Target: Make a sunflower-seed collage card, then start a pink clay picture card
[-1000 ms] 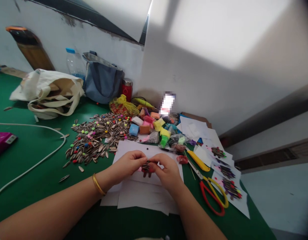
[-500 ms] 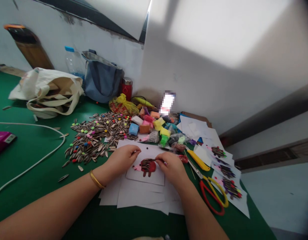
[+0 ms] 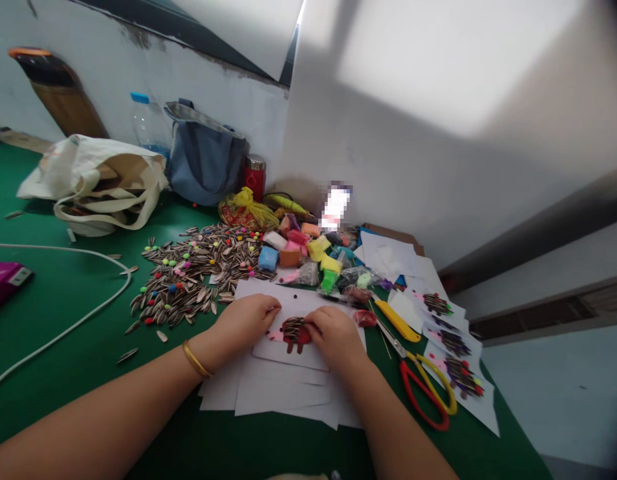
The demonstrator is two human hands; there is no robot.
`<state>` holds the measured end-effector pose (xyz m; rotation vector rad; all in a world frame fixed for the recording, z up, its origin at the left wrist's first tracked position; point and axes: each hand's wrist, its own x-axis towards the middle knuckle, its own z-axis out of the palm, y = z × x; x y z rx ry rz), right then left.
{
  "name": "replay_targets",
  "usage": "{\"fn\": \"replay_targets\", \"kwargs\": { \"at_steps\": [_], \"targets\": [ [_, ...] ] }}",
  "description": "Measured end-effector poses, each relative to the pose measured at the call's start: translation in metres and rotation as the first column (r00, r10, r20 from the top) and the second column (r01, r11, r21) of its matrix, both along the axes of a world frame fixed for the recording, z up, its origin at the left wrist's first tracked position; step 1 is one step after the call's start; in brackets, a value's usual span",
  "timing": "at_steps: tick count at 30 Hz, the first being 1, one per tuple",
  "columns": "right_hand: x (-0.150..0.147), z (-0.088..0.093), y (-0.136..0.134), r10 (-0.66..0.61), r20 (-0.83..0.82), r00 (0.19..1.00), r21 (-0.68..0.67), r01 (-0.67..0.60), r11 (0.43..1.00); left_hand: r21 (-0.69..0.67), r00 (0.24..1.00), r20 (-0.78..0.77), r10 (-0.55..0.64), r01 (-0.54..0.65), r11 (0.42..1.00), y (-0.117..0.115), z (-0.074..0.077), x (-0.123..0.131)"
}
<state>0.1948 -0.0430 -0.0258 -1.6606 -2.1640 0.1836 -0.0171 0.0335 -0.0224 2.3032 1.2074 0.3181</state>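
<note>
A small white card point(image 3: 288, 352) lies on a stack of white paper sheets point(image 3: 268, 393), and on it sits a red clay animal figure point(image 3: 294, 332) covered with striped sunflower seeds. My left hand point(image 3: 245, 321), with a gold bangle on the wrist, rests curled on the card's left side, fingertips against the figure. My right hand point(image 3: 335, 337) is curled at the figure's right side, fingertips pinched against it. Whether a seed sits between the fingers is hidden.
A heap of sunflower seeds with coloured clay beads point(image 3: 193, 277) lies to the left, clay packets point(image 3: 308, 257) behind. Red-and-yellow scissors point(image 3: 428, 390), a yellow utility knife point(image 3: 398, 321) and finished seed cards point(image 3: 453, 363) lie to the right. Bags point(image 3: 95, 183), a white cable point(image 3: 63, 327).
The card with the figure went from being held up between both hands to lying flat on the paper. My right hand then moved in to the figure's right edge.
</note>
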Motion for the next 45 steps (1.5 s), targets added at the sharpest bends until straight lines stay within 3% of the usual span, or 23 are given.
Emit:
{"fn": "replay_targets", "kwargs": {
  "at_steps": [16, 28, 36, 39, 42, 44, 45],
  "targets": [
    [-0.007, 0.000, 0.000, 0.002, 0.151, 0.988, -0.004, -0.002, 1.000, 0.004, 1.000, -0.004, -0.018, 0.018, 1.000, -0.001, 0.002, 0.000],
    [-0.008, -0.004, 0.003, 0.032, 0.151, 0.988, 0.018, -0.036, 0.999, -0.013, 1.000, 0.015, -0.001, 0.001, 1.000, -0.001, 0.001, 0.000],
    [-0.004, 0.005, -0.003, -0.043, 0.065, 0.997, 0.000, 0.043, 0.999, -0.038, 0.999, 0.034, 0.023, -0.021, 0.999, 0.001, 0.002, -0.001],
    [0.005, 0.007, -0.003, -0.088, -0.004, 0.996, 0.019, 0.088, 0.996, -0.066, 0.995, 0.091, 0.052, -0.046, 0.997, 0.002, 0.002, -0.001],
    [0.013, 0.007, -0.001, -0.097, -0.058, 0.994, 0.057, 0.100, 0.993, -0.142, 0.962, 0.258, 0.094, -0.058, 0.988, 0.002, 0.005, 0.000],
    [0.013, 0.008, -0.001, -0.084, -0.107, 0.991, 0.090, 0.094, 0.992, -0.297, 0.890, 0.415, 0.190, -0.065, 0.953, 0.000, 0.009, 0.002],
    [0.011, 0.009, -0.001, -0.071, -0.139, 0.988, 0.113, 0.087, 0.990, -0.425, 0.834, 0.478, 0.276, -0.055, 0.903, -0.002, 0.012, 0.002]
  ]
}}
